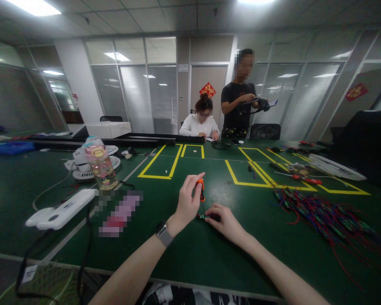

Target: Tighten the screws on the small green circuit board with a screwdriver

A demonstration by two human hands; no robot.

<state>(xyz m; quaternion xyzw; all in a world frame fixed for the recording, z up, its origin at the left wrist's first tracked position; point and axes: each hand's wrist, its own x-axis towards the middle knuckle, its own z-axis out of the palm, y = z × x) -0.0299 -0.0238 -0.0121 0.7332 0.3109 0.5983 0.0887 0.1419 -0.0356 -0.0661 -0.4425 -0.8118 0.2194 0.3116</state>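
My left hand point(189, 198) is closed around the orange and black handle of a screwdriver point(201, 189). The screwdriver stands nearly upright, its thin shaft reaching down to a small green circuit board point(202, 216) on the green table. With its fingertips, my right hand point(224, 218) pinches the board's right edge and keeps it against the tabletop. Fine detail where the tip meets the board is too small to make out. To the right lies a heap of circuit boards with red and blue wires point(327, 216).
A drink bottle point(101, 167), a white fan point(79, 159) and a white device point(66, 209) stand at left. Yellow tape point(155, 177) marks rectangles on the table point(184, 262). A red-handled screwdriver point(306, 179) lies at right. Two people are across the table, one seated, one standing.
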